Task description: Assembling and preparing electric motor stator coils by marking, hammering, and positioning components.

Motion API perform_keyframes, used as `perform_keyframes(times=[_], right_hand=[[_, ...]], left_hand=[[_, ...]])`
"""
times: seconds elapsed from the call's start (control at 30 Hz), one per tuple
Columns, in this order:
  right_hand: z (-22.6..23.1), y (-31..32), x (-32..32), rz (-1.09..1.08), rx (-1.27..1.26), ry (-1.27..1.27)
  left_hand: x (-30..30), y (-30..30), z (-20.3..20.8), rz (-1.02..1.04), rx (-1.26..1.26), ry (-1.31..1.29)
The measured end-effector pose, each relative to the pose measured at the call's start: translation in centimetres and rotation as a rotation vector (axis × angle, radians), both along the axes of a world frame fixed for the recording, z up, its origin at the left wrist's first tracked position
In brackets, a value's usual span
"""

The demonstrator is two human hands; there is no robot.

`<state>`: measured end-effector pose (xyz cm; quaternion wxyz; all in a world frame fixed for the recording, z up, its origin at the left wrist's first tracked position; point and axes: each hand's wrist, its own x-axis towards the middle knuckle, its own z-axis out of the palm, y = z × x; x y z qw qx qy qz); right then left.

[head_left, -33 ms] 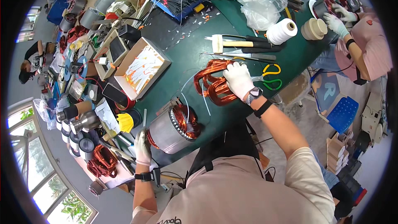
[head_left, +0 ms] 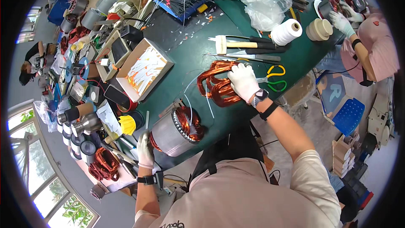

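- The dark green bench [head_left: 185, 55] carries the work, its far side crowded with tools, wire bundles and boxes.
- The grey cylindrical metal motor stator [head_left: 175, 133], with copper windings showing in its open end, lies on its side at the near edge of the bench.
- The bundle of looped bare copper wire coils [head_left: 217, 85] lies flat on the bench, beyond and to the right of the stator, near but apart from it.
- An open shallow cardboard box [head_left: 145, 69] of orange and white slips sits left of the coils.
- The right hand [head_left: 244, 81], in a white glove, presses down on the right end of the coils, fingers curled over the loops.
- The left hand [head_left: 145, 150], also white-gloved, rests on the stator's left end, fingers wrapped against it.
- Yellow- and green-handled scissors [head_left: 275, 78] lie just right of the right hand.
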<state>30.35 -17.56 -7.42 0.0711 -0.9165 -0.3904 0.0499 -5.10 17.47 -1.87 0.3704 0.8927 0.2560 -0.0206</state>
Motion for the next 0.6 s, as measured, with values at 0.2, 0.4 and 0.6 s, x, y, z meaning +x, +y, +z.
perform_keyframes(times=[0.2,0.4,0.6], right_hand=[[3.3,-3.5,-3.2,0.051,0.187,0.064],[3.8,-4.4,-6.1,-0.1,0.392,0.275],[3.1,-4.3,-6.6,-0.24,0.426,0.409]], left_hand=[[-0.7,-0.3,0.6,0.68,-0.784,-0.025],[-2.0,0.3,0.1,0.713,-0.883,-0.039],[-1.7,0.1,1.8,0.623,-0.873,-0.098]])
